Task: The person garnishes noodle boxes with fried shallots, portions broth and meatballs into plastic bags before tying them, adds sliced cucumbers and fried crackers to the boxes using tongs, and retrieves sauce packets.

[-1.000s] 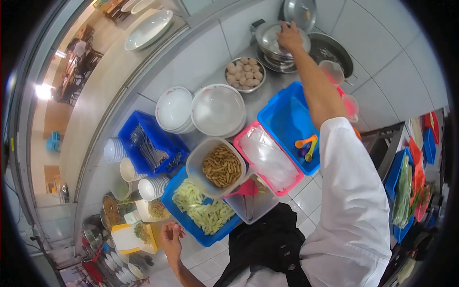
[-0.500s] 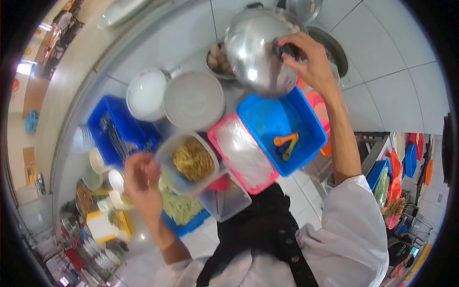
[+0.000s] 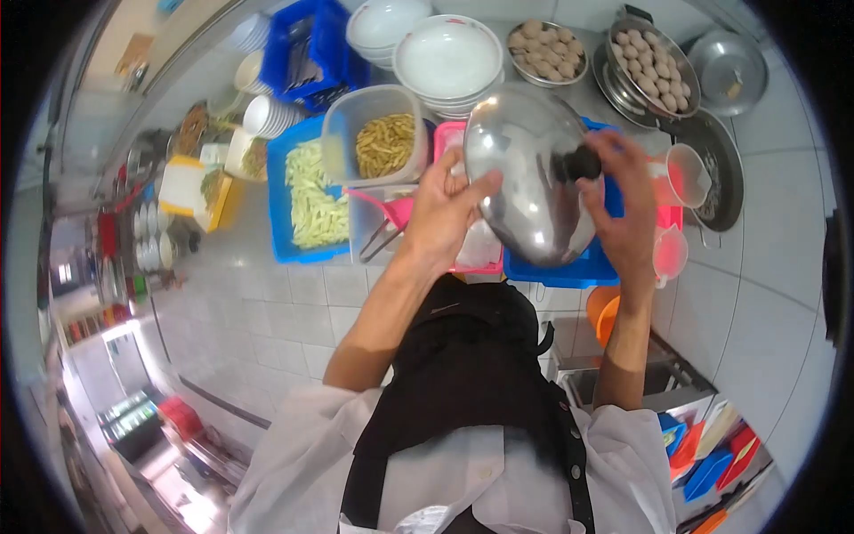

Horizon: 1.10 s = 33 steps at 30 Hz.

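Shiny domed lid (image 3: pixel 520 178), black-knobbed

The person is wearing a loose white shirt (image 3: pixel 294 458) with wide sleeves (image 3: pixel 633 458) ending around the elbows and a pale button (image 3: pixel 485 473) showing at the front. Over it, a black apron (image 3: pixel 463 374) is hanging from dark straps, the right strap (image 3: pixel 569 449) carrying round metallic studs (image 3: pixel 575 470).

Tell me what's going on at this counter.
A steel lid is being held up above a blue tub, with the left hand at its rim and the right hand, slightly blurred, at its black knob. Beyond it, brownish balls sit in an uncovered pot, near stacked white bowls.
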Tool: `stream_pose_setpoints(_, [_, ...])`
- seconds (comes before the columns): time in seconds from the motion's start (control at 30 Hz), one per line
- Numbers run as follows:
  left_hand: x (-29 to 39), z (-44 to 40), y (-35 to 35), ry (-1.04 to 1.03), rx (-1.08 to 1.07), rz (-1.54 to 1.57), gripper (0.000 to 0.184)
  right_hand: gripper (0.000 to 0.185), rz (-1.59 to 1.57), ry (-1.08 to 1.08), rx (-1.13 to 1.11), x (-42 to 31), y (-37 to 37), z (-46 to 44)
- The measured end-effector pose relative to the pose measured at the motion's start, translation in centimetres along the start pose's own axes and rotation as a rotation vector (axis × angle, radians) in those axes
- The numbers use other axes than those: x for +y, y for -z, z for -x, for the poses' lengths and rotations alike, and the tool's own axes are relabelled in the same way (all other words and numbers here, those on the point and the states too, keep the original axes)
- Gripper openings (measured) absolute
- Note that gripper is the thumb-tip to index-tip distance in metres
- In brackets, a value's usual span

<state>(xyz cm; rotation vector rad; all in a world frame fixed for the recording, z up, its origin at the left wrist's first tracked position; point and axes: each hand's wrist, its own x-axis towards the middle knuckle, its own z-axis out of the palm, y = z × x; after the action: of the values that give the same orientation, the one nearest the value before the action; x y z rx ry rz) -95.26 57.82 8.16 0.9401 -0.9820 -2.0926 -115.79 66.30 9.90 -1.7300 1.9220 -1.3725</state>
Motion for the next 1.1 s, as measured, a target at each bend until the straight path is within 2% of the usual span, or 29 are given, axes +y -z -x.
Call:
stream_pose_setpoints(0.03, [1.0, -0.3, -0.4, -0.041, 0.013, 0.058, 0.038, 0.028, 0.104, 0.046, 0.176, -0.9, 0.3, -0.5])
stream_pose_setpoints(0.13, [5.2, -0.6, -0.6, -0.125, 0.061, 0.098, 0.032, 0.018, 0.035, 0.079, 0.192, -3.1, -0.1, 2.6])
stream_pose_setpoints(0.2, [8.0, -0.4, -0.3, -0.283, 0.094, 0.077, 0.029, 0.017, -0.19, 0.29, -0.193, -4.4, -4.0, 4.3])
stream_pose_setpoints(0.23, [9.1, -0.4, 0.6, -0.322, 0.07, 0.057, 0.029, 0.019, -0.239, 0.222, -0.438, -5.3, -6.7, 4.8])
stream_pose_setpoints(0.33, [12.2, -0.3, 3.0, -0.415, 0.034, 0.046, 0.027, 0.024, -0.029, 0.437, -0.725, -4.4, -17.4, 4.8])
stream_pose_setpoints(0.4, [13.3, 0.1, 4.7, -0.461, 0.062, 0.053, 0.026, 0.021, -0.001, 0.554, -0.687, -4.6, -23.5, 4.7])
stream_pose_setpoints(0.47, [14.0, 1.6, 4.6, -0.475, 0.108, 0.069, 0.025, 0.013, 0.228, 0.414, -0.969, -4.8, -28.4, 4.8])
stream_pose_setpoints(0.5, [14.0, 2.0, 5.0, -0.484, 0.125, 0.099, 0.025, 0.013, 0.163, 0.467, -0.903, -3.7, -30.7, 5.3])
stream_pose_setpoints(0.53, [13.9, 2.3, 5.8, -0.48, 0.142, 0.134, 0.025, 0.012, 0.105, 0.514, -0.839, -2.6, -31.6, 6.0])
stream_pose_setpoints(0.6, [13.6, 2.6, 8.8, -0.464, 0.27, 0.145, 0.031, 0.017, 0.136, 0.518, -1.017, -4.7, -27.9, 4.2])
stream_pose_setpoints(0.67, [14.2, 3.6, 9.7, -0.43, 0.263, 0.189, 0.033, 0.024, -0.035, 0.587, -0.66, -5.3, -24.3, 4.6])
stream_pose_setpoints(0.7, [14.5, 3.9, 10.6, -0.411, 0.269, 0.199, 0.034, 0.024, -0.013, 0.56, -0.649, -5.7, -22.8, 4.2])
stream_pose_setpoints(0.77, [15.0, 4.3, 12.5, -0.401, 0.283, 0.213, 0.035, 0.033, -0.382, 0.395, -0.582, -6.4, -19.9, 3.4])
stream_pose_setpoints(0.8, [15.2, 4.6, 13.4, -0.414, 0.292, 0.222, 0.035, 0.033, -0.37, 0.385, -0.569, -6.5, -18.5, 3.6])
stream_pose_setpoints(0.83, [15.4, 4.8, 14.0, -0.409, 0.232, 0.249, 0.034, 0.032, -0.447, 0.239, -0.397, -6.4, -16.8, 4.0])
stream_pose_setpoints(0.87, [15.4, 4.9, 14.4, -0.465, 0.371, 0.246, 0.04, 0.032, -0.524, 0.093, -0.219, -6.1, -14.8, 4.3])
stream_pose_setpoints(0.93, [15.5, 5.4, 13.4, -0.478, 0.445, 0.265, 0.047, 0.03, -0.481, -0.285, -0.131, -5.7, -7.8, 4.6])
stream_pose_setpoints(0.97, [15.3, 5.6, 13.0, -0.481, 0.439, 0.258, 0.047, 0.025, -0.654, -0.46, 0.114, -4.5, -6.2, 5.3])
stream_pose_setpoints(1.0, [14.8, 5.9, 12.6, -0.511, 0.525, 0.275, 0.045, 0.018, -0.659, -0.745, 0.268, -3.3, -3.4, 5.8])
stream_pose_setpoints(1.03, [14.2, 6.1, 12.1, -0.541, 0.616, 0.293, 0.044, 0.014, -0.81, -0.748, 0.447, -1.6, -0.5, 6.0])
stream_pose_setpoints(1.07, [13.1, 6.2, 11.8, -0.551, 0.624, 0.297, 0.044, 0.01, -0.812, -0.691, 0.561, 0.6, 2.1, 6.7])
stream_pose_setpoints(1.1, [12.2, 6.4, 10.9, -0.564, 0.672, 0.29, 0.045, 0.013, -0.941, -0.74, 0.613, 2.3, 5.3, 6.8])
